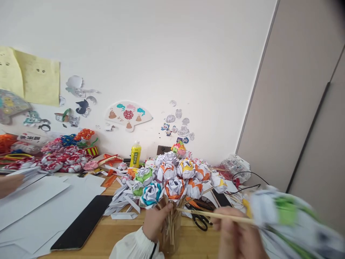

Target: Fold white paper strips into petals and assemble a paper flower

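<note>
A bunch of folded paper flowers (175,187), white with orange, green, blue and yellow parts, stands on thin wooden sticks in a clear container (172,246). My left hand (157,221) is closed around the container near its top, the thumb against the sticks; its other fingers are partly hidden. To the right, my right hand (237,235) grips a wooden stick (231,217), whose left end reaches the stems under the flowers. A large white and green paper flower (287,212), smeared by motion, is at the stick's right end, close to the camera.
Black scissors (201,220) lie behind the container. A black tablet-like slab (83,223) and white paper sheets (29,205) cover the left side, where another person's hand (10,185) touches papers. A yellow bottle (135,154) and red-white flowers (67,158) stand by the wall.
</note>
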Demonstrator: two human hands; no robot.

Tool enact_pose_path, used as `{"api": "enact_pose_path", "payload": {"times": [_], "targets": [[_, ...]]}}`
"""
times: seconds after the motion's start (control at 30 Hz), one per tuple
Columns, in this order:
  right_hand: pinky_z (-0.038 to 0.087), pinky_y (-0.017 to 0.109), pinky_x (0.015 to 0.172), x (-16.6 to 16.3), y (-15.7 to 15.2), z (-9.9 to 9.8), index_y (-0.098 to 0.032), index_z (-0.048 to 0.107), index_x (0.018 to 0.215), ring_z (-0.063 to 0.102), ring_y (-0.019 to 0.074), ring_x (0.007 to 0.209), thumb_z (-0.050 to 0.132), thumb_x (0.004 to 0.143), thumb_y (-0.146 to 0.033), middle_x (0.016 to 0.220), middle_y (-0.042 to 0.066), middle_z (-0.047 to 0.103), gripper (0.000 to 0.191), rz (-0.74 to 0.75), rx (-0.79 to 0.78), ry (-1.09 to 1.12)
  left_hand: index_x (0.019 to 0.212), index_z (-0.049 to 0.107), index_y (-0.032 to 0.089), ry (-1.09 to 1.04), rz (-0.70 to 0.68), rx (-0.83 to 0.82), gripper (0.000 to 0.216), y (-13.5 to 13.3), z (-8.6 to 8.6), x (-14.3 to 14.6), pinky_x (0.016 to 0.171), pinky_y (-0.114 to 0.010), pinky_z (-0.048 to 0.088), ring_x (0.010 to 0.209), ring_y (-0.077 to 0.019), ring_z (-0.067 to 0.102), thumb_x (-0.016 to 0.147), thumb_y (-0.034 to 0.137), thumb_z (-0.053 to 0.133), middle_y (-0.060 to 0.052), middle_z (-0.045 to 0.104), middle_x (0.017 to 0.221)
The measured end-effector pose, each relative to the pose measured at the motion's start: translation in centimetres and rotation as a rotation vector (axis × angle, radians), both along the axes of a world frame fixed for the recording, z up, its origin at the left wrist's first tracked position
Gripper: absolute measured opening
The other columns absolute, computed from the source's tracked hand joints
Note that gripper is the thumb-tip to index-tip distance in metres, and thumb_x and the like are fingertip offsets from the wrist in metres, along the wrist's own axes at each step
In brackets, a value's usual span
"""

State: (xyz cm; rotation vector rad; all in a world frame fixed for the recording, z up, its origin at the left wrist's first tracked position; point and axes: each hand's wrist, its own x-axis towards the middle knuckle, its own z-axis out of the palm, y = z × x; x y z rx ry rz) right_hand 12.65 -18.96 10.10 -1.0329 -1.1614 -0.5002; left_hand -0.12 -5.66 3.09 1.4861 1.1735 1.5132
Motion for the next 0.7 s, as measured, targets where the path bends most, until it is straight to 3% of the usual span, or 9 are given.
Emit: {"api": "enact_pose_path", "payload": {"times": [0.13,0.27,0.5,0.7], "targets": [[0.042,0.025,0.044,-0.9,2.0,-0.8,-0.019,0.057,0.075,0.057,0.0169,0.050,0.038,0.080,-0.034,0.060,0.006,0.062,0.025,-0.090,-0.129,-0.152,0.072,0.062,0.014,0.009,-0.010,-0.003,0.042,0.2,-0.2,-0.1,0.087,-0.044,0.037,0.094,-0.0320,0.054,0.048,0.048,0.057,-0.013,0.067,0.083],[0.041,0.023,0.047,-0.8,2.9,-0.6,-0.018,0.053,0.069,0.056,0.0159,0.048,0.035,0.082,-0.028,0.052,0.004,0.059,0.024,-0.101,-0.201,-0.310,0.075,0.062,0.014,0.009,-0.029,-0.001,0.044,0.1,-0.1,-0.1,0.087,-0.044,0.037,0.096,-0.0322,0.053,0.048,0.048,0.057,-0.013,0.066,0.088],[0.035,0.020,0.043,-1.6,3.1,1.3,-0.019,0.045,0.063,0.050,0.0124,0.043,0.030,0.082,-0.026,0.048,-0.001,0.051,0.026,-0.056,-0.365,-0.253,0.077,0.063,0.015,0.061,-0.066,-0.014,0.038,-0.6,0.4,0.0,0.088,-0.041,0.037,0.099,-0.0294,0.051,0.054,0.043,0.055,-0.012,0.065,0.092],[0.034,0.020,0.042,-2.1,3.9,0.8,-0.017,0.052,0.065,0.051,0.0133,0.043,0.033,0.081,-0.027,0.051,0.002,0.056,0.027,-0.113,-0.354,-0.303,0.081,0.063,0.015,0.096,-0.052,-0.053,0.041,-0.5,0.3,0.0,0.085,-0.041,0.040,0.094,-0.0292,0.055,0.054,0.044,0.054,-0.011,0.065,0.093]]}}
